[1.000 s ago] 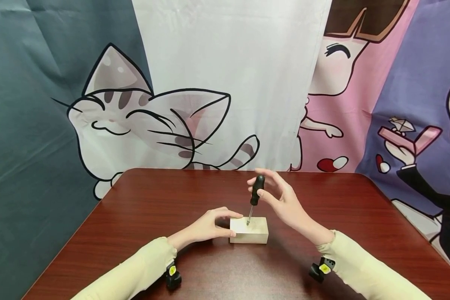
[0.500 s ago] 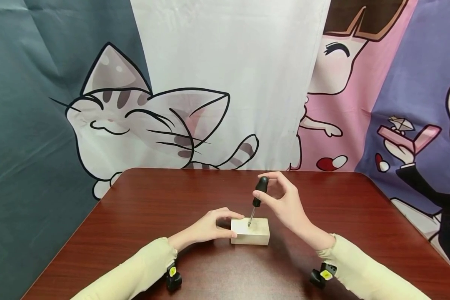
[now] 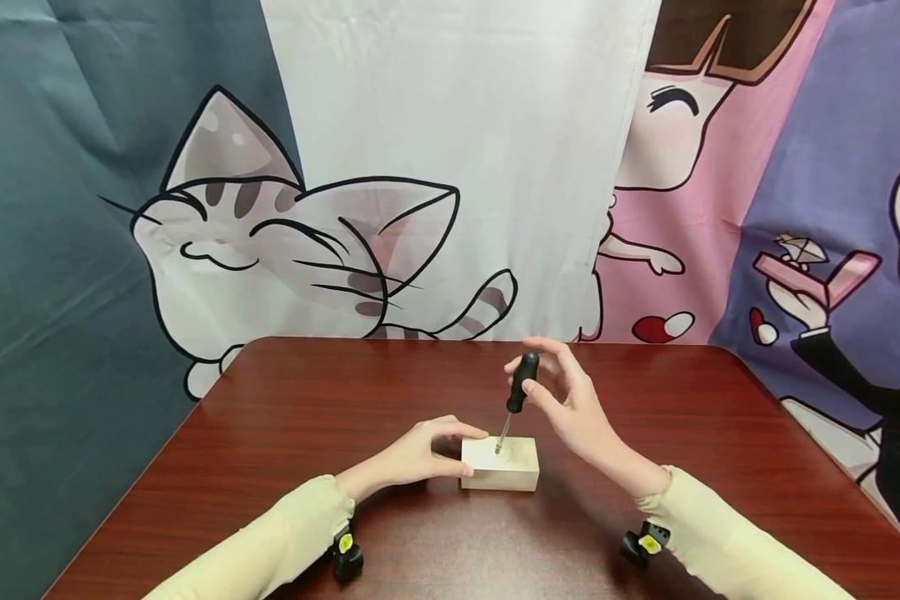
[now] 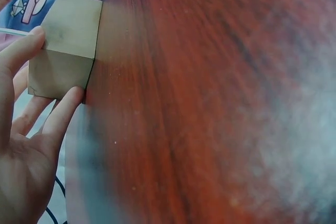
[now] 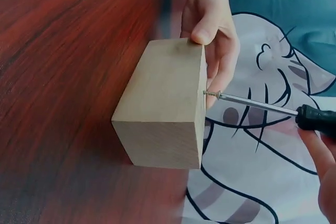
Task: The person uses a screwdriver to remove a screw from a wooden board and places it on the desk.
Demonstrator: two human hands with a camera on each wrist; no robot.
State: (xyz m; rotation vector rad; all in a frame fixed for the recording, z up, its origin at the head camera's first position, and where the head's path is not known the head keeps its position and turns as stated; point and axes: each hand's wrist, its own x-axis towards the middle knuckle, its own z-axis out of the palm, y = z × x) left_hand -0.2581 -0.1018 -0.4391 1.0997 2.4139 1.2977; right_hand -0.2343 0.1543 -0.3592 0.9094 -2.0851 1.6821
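Note:
A pale wooden block (image 3: 500, 477) lies on the dark red-brown table. My left hand (image 3: 423, 450) grips the block's left end, thumb on the near side and fingers on the far side. In my right hand (image 3: 570, 400) is a screwdriver (image 3: 525, 379) with a black handle, pinched between thumb and fingers and slightly tilted. Its metal shaft (image 5: 257, 103) reaches down to a small screw (image 5: 211, 93) standing in the block's top face. In the left wrist view the left fingers press the end of the block (image 4: 63, 72).
The wooden table (image 3: 330, 383) spreads around the block on all sides. Behind it hangs a cloth backdrop (image 3: 465, 100) printed with a cartoon cat and figures. Small black cameras (image 3: 347, 558) are strapped at both wrists.
My right fingers close around the screwdriver handle, then spread again with the index finger lifted. The block and screwdriver shift very slightly right. My left hand keeps its grip on the block.

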